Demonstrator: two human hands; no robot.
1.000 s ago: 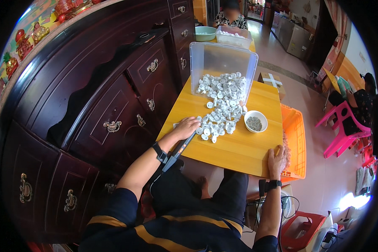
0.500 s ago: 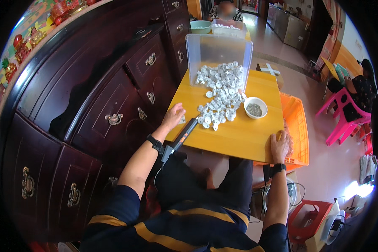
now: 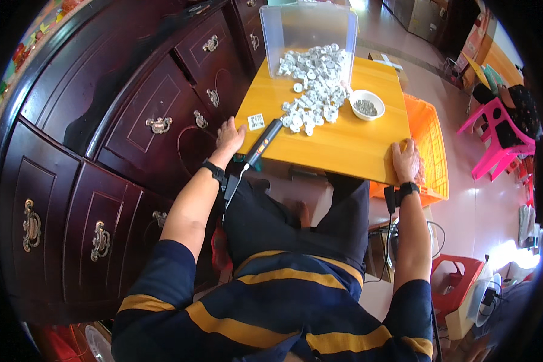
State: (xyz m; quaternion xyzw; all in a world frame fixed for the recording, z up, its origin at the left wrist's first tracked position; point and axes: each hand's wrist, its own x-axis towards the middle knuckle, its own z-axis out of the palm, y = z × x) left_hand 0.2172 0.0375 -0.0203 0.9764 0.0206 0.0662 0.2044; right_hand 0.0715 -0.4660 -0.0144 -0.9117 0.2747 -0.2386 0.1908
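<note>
My left hand is at the near left edge of the yellow wooden table, thumb on the top and fingers over the side. Across from it, my right hand grips the near right edge. Beside my left thumb lies a small white card with a dark printed pattern. A dark stick-shaped electric tool with a white cable juts over the front edge. Many small white round plastic parts spill from a clear plastic bin tipped on its side. A white bowl holds small metal pieces.
A dark wooden cabinet with drawers stands close on my left. An orange crate sits against the table's right side. Further right, a person sits on a pink plastic chair. A red stool stands low at the right.
My view has tipped down, so the table sits higher. My left hand has shifted from over the card to the table's left edge, uncovering the card. My right hand stays at the right edge.
</note>
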